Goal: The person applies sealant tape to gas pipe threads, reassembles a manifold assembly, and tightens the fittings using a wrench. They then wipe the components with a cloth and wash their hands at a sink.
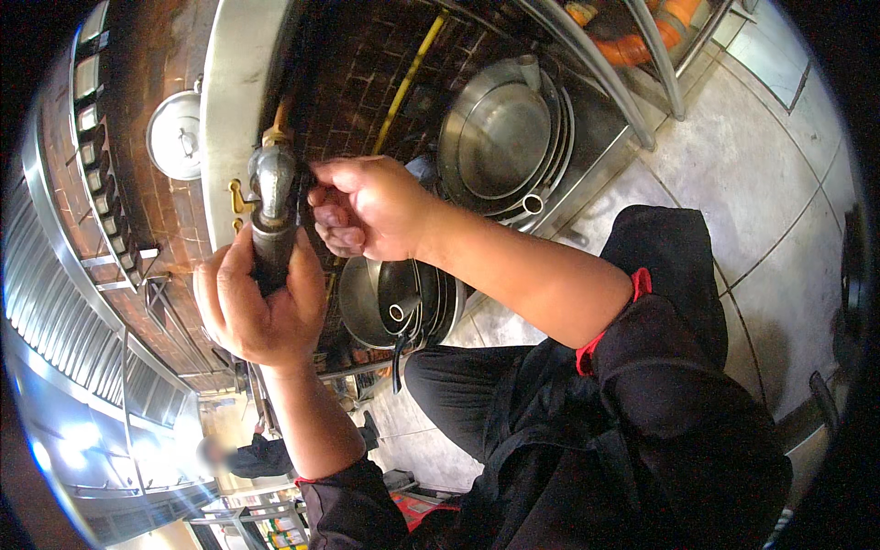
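Left hand (261, 307) is gripping dark pipe (272, 249) between thumb and fingers; metal elbow (272, 179) is sitting at its far end. Right hand (371, 209) is curling just right of elbow; can't tell if pinching anything.

black cylinder (273, 252): lower end hidden in left hand (261, 310) | distant person's head (213, 455): blurred
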